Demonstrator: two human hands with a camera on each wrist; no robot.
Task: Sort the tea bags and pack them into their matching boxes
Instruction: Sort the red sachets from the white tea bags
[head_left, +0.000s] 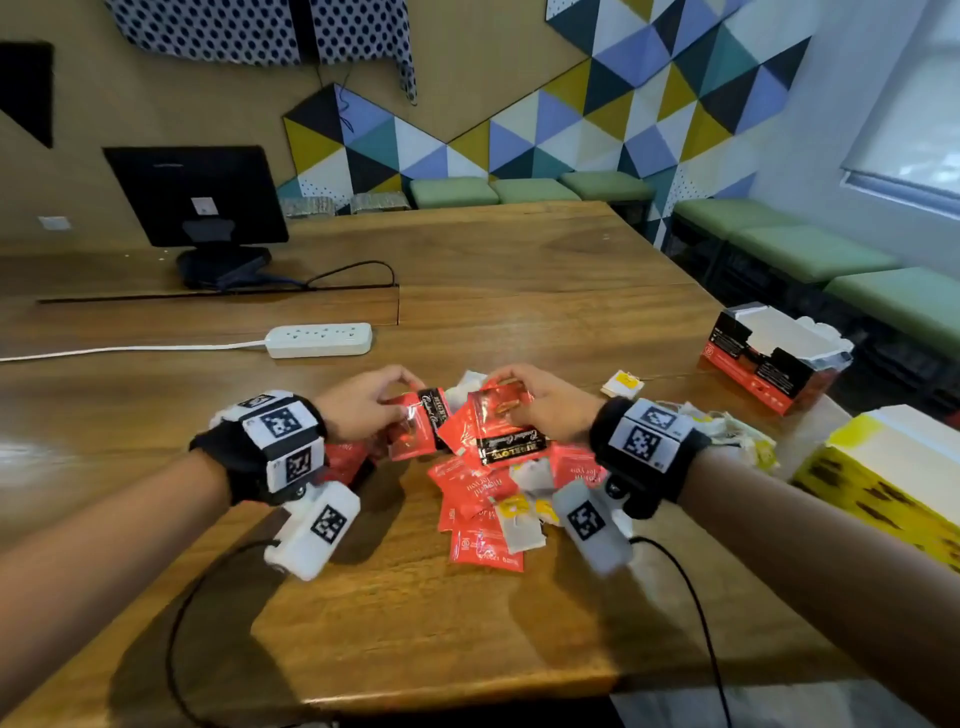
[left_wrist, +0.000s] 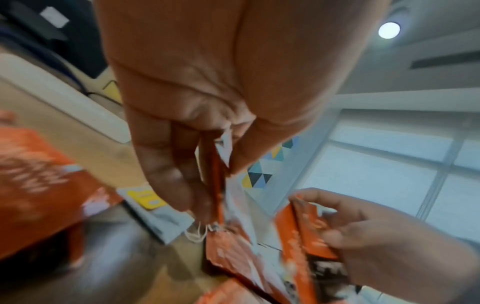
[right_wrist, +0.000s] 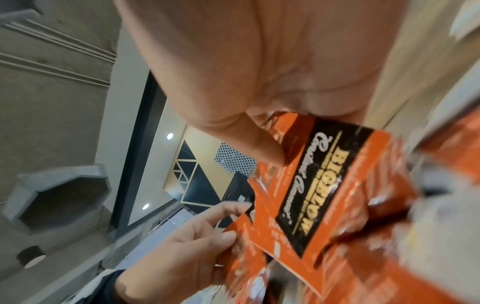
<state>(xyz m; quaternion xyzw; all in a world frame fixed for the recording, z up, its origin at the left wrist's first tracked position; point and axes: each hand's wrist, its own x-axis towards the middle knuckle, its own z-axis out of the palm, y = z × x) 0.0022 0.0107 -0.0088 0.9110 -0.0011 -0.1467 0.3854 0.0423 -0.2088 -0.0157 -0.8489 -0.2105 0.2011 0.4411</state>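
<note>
Two hands over the worktop (head_left: 467, 623): our left hand (head_left: 358, 402) pinches one red sachet (head_left: 415, 428), our right hand (head_left: 545, 402) another (head_left: 501, 426), above the mixed tea bag pile (head_left: 485, 512). Red box (head_left: 769, 358) and yellow box (head_left: 883, 478) sit far right, the latter cut off; wrist views blur.

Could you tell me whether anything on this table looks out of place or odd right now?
One thing stands out: a single yellow-tagged tea bag lies alone, apart from the mixed pile, between it and the open red box. Otherwise the left hand and right hand each hold a red packet.
</note>
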